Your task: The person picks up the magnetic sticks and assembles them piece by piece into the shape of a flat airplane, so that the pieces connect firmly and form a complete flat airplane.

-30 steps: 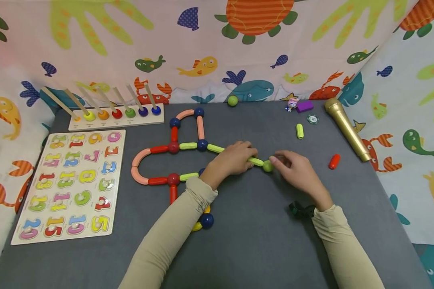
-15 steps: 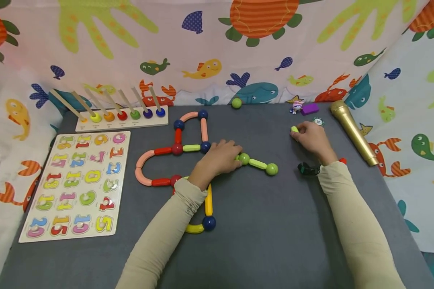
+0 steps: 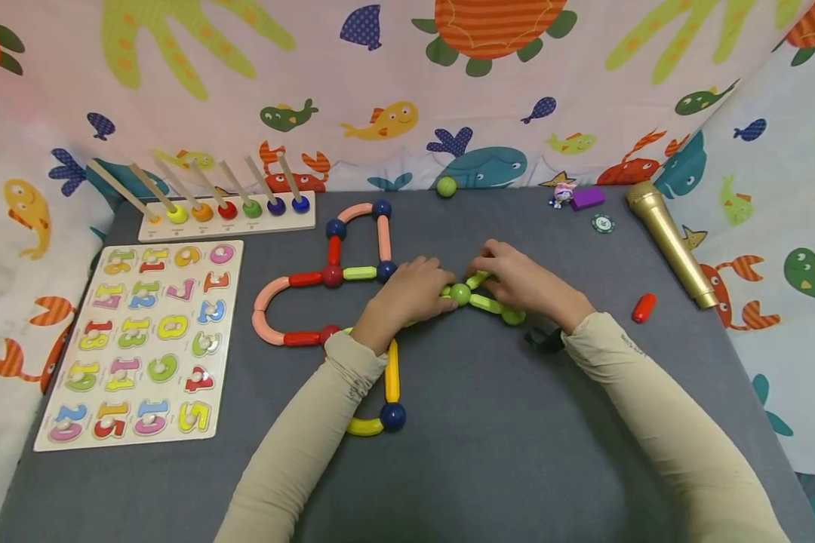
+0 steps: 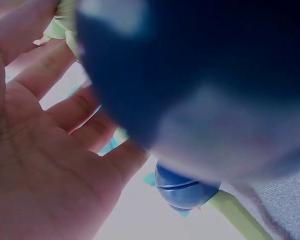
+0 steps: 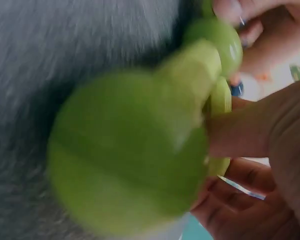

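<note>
My left hand (image 3: 410,298) pinches a light-green magnetic rod (image 4: 66,15) just left of a green ball (image 3: 459,294). A second light-green rod (image 3: 485,304) runs from that ball to another green ball (image 3: 512,315). Between thumb and fingers, my right hand (image 3: 519,283) holds a short light-green rod (image 3: 477,280), its end at the first green ball; whether they touch I cannot tell. Left of the hands lies a figure of balls and rods, with a red ball (image 3: 333,276), blue balls (image 3: 392,416) and a yellow rod (image 3: 392,371). My left forearm covers part of it.
A number puzzle board (image 3: 136,347) and a peg stand with coloured beads (image 3: 227,215) lie at left. A loose green ball (image 3: 446,186), purple block (image 3: 587,198), small figurine (image 3: 561,194), poker chip (image 3: 603,223), red rod (image 3: 644,308) and gold microphone (image 3: 672,245) lie toward the back and right.
My right hand left the end green ball, took the loose light-green rod at the right and brought it left to the middle green ball. My left hand shifted slightly left along the chain.
</note>
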`<action>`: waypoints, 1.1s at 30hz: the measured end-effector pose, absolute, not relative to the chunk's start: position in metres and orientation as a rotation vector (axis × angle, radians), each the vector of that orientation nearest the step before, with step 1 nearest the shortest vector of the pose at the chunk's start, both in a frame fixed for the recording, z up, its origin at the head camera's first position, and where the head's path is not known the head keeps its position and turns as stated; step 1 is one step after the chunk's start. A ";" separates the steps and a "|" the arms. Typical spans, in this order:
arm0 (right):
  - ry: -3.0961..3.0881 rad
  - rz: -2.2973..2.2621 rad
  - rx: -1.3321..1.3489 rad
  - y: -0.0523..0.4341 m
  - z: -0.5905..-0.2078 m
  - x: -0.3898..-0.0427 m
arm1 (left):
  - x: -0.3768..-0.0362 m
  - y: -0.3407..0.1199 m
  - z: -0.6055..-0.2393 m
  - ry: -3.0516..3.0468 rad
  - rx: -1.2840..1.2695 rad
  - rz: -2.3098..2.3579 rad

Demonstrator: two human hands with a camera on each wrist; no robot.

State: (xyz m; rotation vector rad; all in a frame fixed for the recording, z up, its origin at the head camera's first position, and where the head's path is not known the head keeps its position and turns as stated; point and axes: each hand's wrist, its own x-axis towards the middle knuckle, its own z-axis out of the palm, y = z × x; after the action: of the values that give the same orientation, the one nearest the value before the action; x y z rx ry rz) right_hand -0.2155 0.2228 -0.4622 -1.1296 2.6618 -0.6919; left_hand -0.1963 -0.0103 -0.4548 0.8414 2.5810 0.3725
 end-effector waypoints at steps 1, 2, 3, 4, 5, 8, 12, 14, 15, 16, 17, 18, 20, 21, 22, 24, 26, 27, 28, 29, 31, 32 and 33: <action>2.637 -0.671 -1.163 0.219 -0.461 -0.217 | -0.197 -0.010 -0.455 2.584 0.844 0.375; 2.606 -0.647 -1.169 0.216 -0.459 -0.219 | -0.197 -0.010 -0.455 2.586 0.848 0.380; 2.574 -0.622 -1.163 0.215 -0.456 -0.222 | -0.197 -0.010 -0.455 2.586 0.853 0.383; 2.545 -0.598 -1.130 0.214 -0.452 -0.226 | -0.198 -0.010 -0.455 2.585 0.859 0.383; 2.518 -0.578 -1.082 0.214 -0.448 -0.231 | -0.198 -0.010 -0.455 2.585 0.866 0.383; 2.475 -0.557 -0.914 0.215 -0.436 -0.252 | -0.199 -0.010 -0.456 2.585 0.878 0.385; 2.586 -0.604 -0.752 0.211 -0.434 -0.287 | -0.199 -0.008 -0.459 2.584 0.877 0.403; 2.663 -0.632 -0.691 0.207 -0.439 -0.303 | -0.198 -0.006 -0.460 2.579 0.887 0.415; 2.693 -0.642 -0.667 0.204 -0.442 -0.309 | -0.197 -0.005 -0.461 2.577 0.894 0.421; 2.713 -0.648 -0.652 0.201 -0.444 -0.315 | -0.196 -0.005 -0.461 2.577 0.902 0.425; 2.721 -0.652 -0.644 0.198 -0.446 -0.319 | -0.195 -0.004 -0.462 2.579 0.908 0.427; 2.719 -0.649 -0.642 0.195 -0.447 -0.324 | -0.194 -0.004 -0.462 2.584 0.915 0.425; 2.710 -0.617 -0.658 0.188 -0.450 -0.332 | -0.193 -0.003 -0.462 2.595 0.922 0.413; 2.701 -0.608 -0.664 0.186 -0.450 -0.335 | -0.192 -0.004 -0.462 2.602 0.922 0.408; 2.699 -0.600 -0.666 0.184 -0.451 -0.338 | -0.192 -0.004 -0.462 2.609 0.920 0.402; 2.704 -0.588 -0.648 0.183 -0.453 -0.341 | -0.191 -0.005 -0.462 2.621 0.921 0.389; 2.720 -0.583 -0.621 0.188 -0.454 -0.342 | -0.191 -0.006 -0.461 2.631 0.919 0.371; 2.726 -0.590 -0.606 0.191 -0.454 -0.342 | -0.190 -0.006 -0.461 2.636 0.913 0.365; 2.726 -0.597 -0.587 0.196 -0.454 -0.340 | -0.191 -0.006 -0.461 2.639 0.908 0.367; 2.718 -0.606 -0.563 0.202 -0.453 -0.338 | -0.190 -0.005 -0.460 2.635 0.904 0.374; 2.689 -0.637 -0.495 0.214 -0.451 -0.332 | -0.190 -0.004 -0.458 2.605 0.913 0.402; 2.667 -0.671 -0.451 0.219 -0.450 -0.329 | -0.189 -0.003 -0.456 2.584 0.916 0.412; 2.644 -0.709 -0.408 0.224 -0.449 -0.325 | -0.188 -0.001 -0.455 2.564 0.920 0.418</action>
State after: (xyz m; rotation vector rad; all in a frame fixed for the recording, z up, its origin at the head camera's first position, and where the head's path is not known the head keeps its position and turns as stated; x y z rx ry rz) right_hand -0.3254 0.2242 -0.4492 -0.4076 2.6438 -0.7095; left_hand -0.1884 -0.0013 -0.4548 0.9200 2.5636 0.4181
